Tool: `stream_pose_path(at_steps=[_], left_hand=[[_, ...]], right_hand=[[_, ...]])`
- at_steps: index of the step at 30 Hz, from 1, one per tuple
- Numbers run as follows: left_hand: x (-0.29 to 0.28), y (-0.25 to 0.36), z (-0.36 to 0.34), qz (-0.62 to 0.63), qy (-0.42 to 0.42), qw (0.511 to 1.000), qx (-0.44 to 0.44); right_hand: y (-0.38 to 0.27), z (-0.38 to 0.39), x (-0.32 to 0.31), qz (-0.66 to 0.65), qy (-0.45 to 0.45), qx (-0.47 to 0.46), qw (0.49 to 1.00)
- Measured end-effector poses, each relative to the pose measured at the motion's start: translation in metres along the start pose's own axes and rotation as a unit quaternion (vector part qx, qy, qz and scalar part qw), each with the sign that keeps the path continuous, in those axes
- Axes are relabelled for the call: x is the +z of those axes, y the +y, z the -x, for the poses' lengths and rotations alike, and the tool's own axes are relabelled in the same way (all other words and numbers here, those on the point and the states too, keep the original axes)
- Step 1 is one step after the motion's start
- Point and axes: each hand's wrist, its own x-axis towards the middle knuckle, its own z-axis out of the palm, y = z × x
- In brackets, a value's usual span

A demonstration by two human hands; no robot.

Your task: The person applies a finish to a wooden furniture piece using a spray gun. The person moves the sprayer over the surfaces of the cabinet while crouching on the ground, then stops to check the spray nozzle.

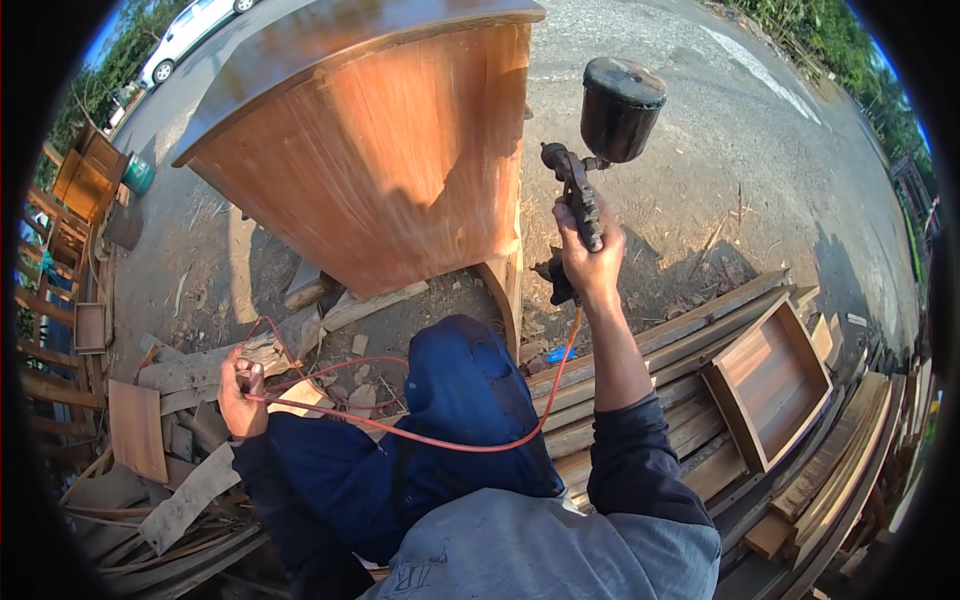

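Note:
My right hand [592, 258] is closed around the grip of a dark, paint-stained spray gun [578, 195] with a black cup [619, 108] at its top, held up beside the reddish-brown wooden side panel of a piece of furniture [370, 170]. A glossy top edge caps that panel. An orange-red air hose [480, 447] runs from below the gun across my blue-trousered legs [440, 390] to my left hand [242, 398] at the lower left, whose fingers are curled on the hose.
Long planks [660, 350] and an open wooden drawer [766, 383] lie at the right. Scrap boards [190, 510] fill the lower left. Stacked wooden furniture [85, 175] and a green bucket [138, 172] stand at the far left. A paved road [790, 150] with a white car [190, 35] lies beyond.

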Motion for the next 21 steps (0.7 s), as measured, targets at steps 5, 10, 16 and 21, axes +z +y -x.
stream_pose_path(at_steps=[5, 10, 16, 21], left_hand=[[-0.010, -0.001, 0.005, -0.068, 0.038, 0.997, 0.022], [-0.034, 0.008, 0.053, -0.057, 0.060, 0.993, 0.082], [-0.047, 0.011, 0.133, -0.060, 0.123, 0.989, 0.054], [-0.020, 0.021, 0.139, -0.103, 0.192, 0.972, 0.090]], right_hand=[[0.037, 0.025, 0.003, 0.009, -0.014, 0.038, 0.999], [0.094, 0.049, 0.009, 0.057, -0.016, 0.043, 0.997], [0.139, 0.083, 0.019, 0.058, -0.029, 0.129, 0.990], [0.189, 0.109, 0.031, 0.081, -0.016, 0.134, 0.988]])
